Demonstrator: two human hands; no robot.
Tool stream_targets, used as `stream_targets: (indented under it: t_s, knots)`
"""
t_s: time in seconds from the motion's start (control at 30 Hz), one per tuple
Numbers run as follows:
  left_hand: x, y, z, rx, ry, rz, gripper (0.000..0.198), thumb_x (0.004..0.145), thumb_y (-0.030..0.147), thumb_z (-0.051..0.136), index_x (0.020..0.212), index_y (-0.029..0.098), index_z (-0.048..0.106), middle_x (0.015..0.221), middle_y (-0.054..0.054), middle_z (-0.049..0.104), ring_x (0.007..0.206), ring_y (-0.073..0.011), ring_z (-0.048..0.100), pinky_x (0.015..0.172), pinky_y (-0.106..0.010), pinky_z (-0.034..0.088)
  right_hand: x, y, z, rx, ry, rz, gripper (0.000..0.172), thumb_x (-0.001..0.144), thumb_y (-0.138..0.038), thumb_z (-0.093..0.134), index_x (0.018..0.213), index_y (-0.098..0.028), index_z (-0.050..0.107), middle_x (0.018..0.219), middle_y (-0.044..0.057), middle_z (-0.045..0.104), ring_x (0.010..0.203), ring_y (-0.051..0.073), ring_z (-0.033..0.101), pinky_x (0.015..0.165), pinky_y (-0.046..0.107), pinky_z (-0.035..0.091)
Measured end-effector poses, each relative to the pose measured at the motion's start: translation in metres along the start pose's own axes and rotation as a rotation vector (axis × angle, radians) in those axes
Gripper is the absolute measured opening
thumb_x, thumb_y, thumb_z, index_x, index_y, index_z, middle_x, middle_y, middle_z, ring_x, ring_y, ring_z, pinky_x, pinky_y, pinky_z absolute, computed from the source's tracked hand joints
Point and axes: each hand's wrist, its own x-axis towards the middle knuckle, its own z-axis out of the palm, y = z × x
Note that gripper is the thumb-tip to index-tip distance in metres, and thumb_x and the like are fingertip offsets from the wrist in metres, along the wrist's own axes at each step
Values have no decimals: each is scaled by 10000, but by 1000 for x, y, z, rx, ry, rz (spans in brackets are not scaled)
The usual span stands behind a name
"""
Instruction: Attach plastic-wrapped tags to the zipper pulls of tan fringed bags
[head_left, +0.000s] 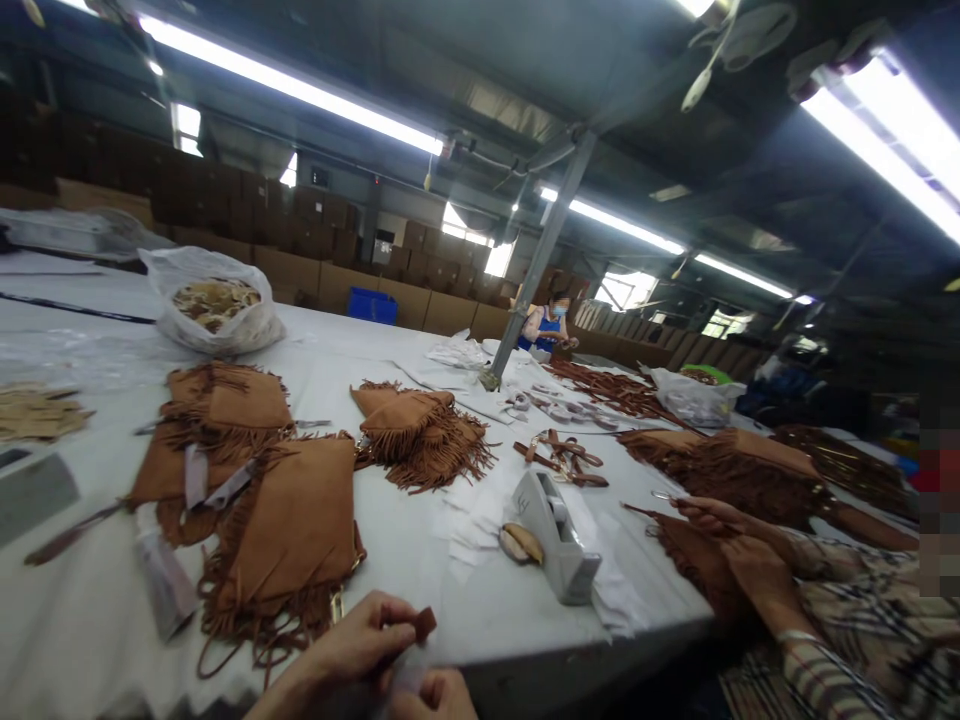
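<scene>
At the bottom edge my left hand is closed in a pinch on a small brown suede piece. My right hand sits just below it, fingers curled, touching a pale strip that I cannot make out. Directly in front lies a brown suede fringed bag on the white table. More fringed bags lie in a pile at the left and in the middle.
A grey tape dispenser stands on white paper to the right. A co-worker's hands in plaid sleeves work on a fringed bag at the right. A plastic bag of parts sits far left; another person stands at the far end beside a metal pole.
</scene>
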Motion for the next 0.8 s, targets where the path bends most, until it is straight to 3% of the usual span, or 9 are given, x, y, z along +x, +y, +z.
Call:
stream_targets:
  t_s: [0.1,0.23,0.33,0.43,0.5,0.63,0.8]
  knots:
    - [-9,6,2,-7,-16,19,555,685,604,657,893,92,697,408,54,457,361,-96,420,403,-208,290,3,2,5,7,-53,64,289,626,-420,781,696,-149,711,614,6,627,584,148,554,512,240,368]
    - [-17,11,1,-21,88,61,518,722,607,608,856,110,669,460,51,480,375,-75,409,390,-185,243,2,5,10,113,-7,183,371,511,-430,833,501,-113,640,439,-31,511,435,64,374,459,225,265]
    - [-20,14,-3,-29,173,62,481,776,582,551,915,131,647,477,54,492,382,-73,405,400,-178,257,2,2,10,418,120,272,357,522,-427,843,556,-132,645,486,-25,563,446,69,416,458,214,299]
    - [-26,20,-5,36,245,110,450,816,551,494,904,133,637,551,37,531,390,-68,386,404,-186,274,3,-4,5,771,234,313,299,486,-278,886,671,-168,678,694,-6,687,611,117,573,566,226,422]
    - [-32,26,-4,167,299,166,406,847,495,463,863,131,644,523,46,493,414,-76,367,424,-192,272,6,-9,2,930,298,328,316,463,-191,895,694,-192,680,726,-26,702,659,122,602,613,238,455]
    - [-43,34,-1,402,383,233,345,851,397,483,717,129,654,525,45,418,518,-96,362,489,-209,255,15,-16,0,1068,368,358,305,494,-178,890,706,-205,672,681,-48,694,610,106,596,573,231,459]
    - [-44,29,1,346,346,224,358,822,414,524,687,117,670,567,25,445,562,-109,367,518,-216,264,22,-24,3,1093,346,333,277,567,-173,863,765,-211,674,734,-38,708,590,99,595,561,234,468]
